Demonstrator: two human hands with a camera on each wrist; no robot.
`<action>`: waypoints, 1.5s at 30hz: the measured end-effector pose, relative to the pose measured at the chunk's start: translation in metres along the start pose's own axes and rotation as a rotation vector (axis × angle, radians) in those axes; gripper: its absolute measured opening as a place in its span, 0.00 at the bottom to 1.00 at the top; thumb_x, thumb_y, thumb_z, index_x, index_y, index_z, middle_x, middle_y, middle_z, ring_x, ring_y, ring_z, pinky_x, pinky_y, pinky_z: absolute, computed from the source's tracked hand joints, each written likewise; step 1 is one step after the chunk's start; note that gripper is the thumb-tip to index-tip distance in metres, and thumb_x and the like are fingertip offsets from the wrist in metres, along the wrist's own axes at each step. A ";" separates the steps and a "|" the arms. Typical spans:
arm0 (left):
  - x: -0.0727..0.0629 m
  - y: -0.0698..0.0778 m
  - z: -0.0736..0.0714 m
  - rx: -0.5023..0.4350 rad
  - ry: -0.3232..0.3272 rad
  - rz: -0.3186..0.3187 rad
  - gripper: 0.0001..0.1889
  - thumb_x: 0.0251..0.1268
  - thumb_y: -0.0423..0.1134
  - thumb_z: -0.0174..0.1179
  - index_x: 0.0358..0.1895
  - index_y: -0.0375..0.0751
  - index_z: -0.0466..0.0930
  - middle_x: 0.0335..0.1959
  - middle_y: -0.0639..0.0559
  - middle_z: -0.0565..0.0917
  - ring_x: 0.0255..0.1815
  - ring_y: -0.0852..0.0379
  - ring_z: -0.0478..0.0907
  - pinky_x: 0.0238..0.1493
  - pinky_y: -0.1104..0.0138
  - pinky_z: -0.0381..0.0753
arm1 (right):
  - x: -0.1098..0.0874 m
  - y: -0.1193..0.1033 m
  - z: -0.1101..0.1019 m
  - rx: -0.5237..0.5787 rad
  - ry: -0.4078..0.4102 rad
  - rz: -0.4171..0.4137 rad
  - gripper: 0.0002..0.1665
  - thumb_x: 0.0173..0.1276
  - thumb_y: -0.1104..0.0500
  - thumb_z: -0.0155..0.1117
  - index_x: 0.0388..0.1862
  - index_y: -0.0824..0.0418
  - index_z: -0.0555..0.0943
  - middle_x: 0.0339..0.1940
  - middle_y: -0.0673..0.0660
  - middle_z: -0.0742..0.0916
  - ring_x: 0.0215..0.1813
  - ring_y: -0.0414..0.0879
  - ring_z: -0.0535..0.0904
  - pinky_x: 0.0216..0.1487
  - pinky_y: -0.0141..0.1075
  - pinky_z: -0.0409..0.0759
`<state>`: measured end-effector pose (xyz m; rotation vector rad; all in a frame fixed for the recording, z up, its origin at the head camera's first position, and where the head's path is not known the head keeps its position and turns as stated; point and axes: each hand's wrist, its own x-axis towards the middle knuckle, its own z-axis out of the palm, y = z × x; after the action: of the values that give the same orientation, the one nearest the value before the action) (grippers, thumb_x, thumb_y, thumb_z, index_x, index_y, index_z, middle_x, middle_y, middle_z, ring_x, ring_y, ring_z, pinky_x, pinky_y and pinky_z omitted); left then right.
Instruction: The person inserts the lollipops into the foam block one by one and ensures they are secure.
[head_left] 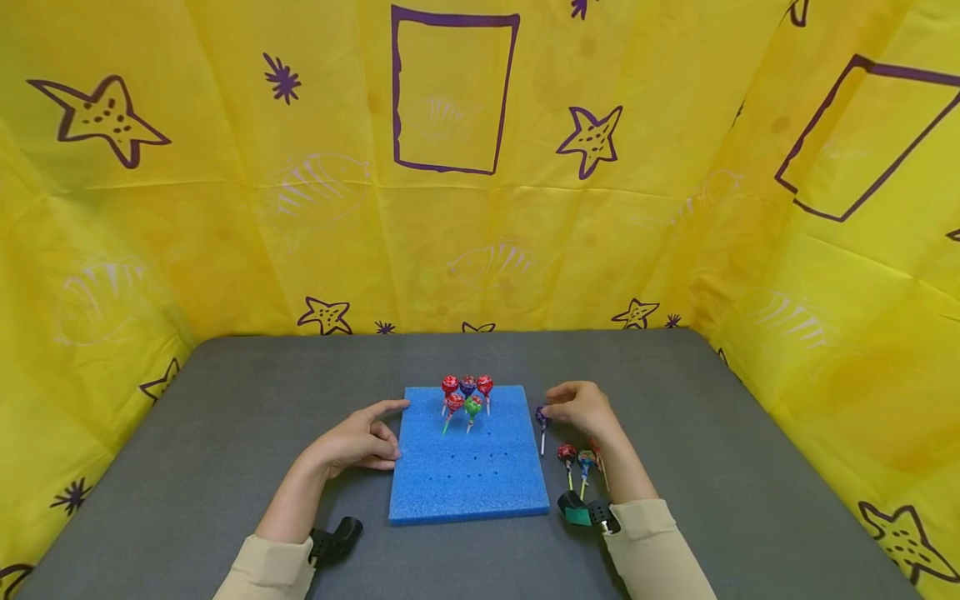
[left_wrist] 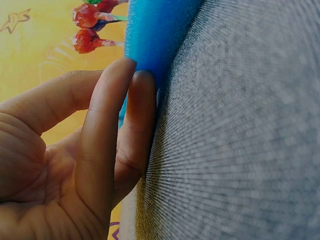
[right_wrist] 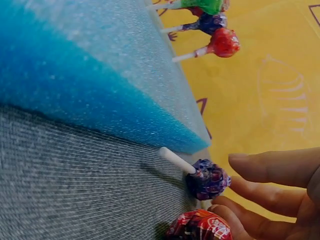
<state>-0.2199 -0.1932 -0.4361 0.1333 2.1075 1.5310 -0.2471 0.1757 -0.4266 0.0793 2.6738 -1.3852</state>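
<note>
A blue foam block [head_left: 468, 496] with rows of small holes lies in front of me. Several wrapped lollipops, red [head_left: 485, 384], purple [head_left: 468, 385] and green [head_left: 473, 406], stand upright in its far part. My left hand [head_left: 360, 440] rests beside the block, its fingertips touching the left edge. To the right of the block, my right hand [head_left: 585, 410] reaches over a purple lollipop [right_wrist: 207, 180]. Its fingertips [right_wrist: 225, 207] are right at the wrapped head, while the thumb stands apart from it. The white stick points back toward me.
Nearer me on the right lie a red lollipop [head_left: 567, 452] and a blue-green lollipop [head_left: 586, 460], with another partly hidden by the right wrist. Yellow patterned cloth [head_left: 450, 250] hangs behind and beside the grey table [head_left: 285, 367].
</note>
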 end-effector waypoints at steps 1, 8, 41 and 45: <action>0.000 0.000 0.000 -0.001 0.000 0.000 0.41 0.62 0.28 0.63 0.77 0.41 0.54 0.33 0.47 0.79 0.31 0.59 0.81 0.35 0.69 0.88 | 0.000 0.000 0.001 -0.009 0.000 0.001 0.21 0.59 0.60 0.72 0.51 0.67 0.84 0.51 0.65 0.87 0.40 0.47 0.85 0.46 0.41 0.87; 0.001 0.001 0.000 -0.003 -0.002 -0.007 0.41 0.62 0.27 0.62 0.77 0.42 0.54 0.33 0.48 0.79 0.30 0.59 0.80 0.34 0.69 0.88 | 0.000 0.000 0.005 -0.057 0.021 -0.007 0.22 0.54 0.61 0.76 0.48 0.66 0.85 0.45 0.63 0.89 0.40 0.47 0.83 0.41 0.37 0.84; 0.000 0.000 0.000 0.004 -0.007 0.006 0.41 0.62 0.27 0.63 0.77 0.41 0.54 0.33 0.47 0.79 0.31 0.59 0.80 0.34 0.69 0.88 | 0.000 -0.005 0.004 -0.010 0.082 -0.002 0.17 0.54 0.64 0.74 0.45 0.66 0.86 0.39 0.63 0.90 0.30 0.43 0.84 0.35 0.36 0.87; 0.000 0.000 0.000 0.008 -0.004 0.004 0.41 0.62 0.28 0.63 0.77 0.41 0.54 0.33 0.47 0.79 0.31 0.59 0.80 0.34 0.68 0.88 | 0.000 -0.006 0.003 0.006 0.111 -0.010 0.17 0.55 0.65 0.74 0.45 0.67 0.86 0.42 0.65 0.89 0.30 0.43 0.84 0.35 0.35 0.87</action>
<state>-0.2199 -0.1931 -0.4359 0.1436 2.1110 1.5239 -0.2472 0.1695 -0.4237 0.1477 2.7633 -1.4318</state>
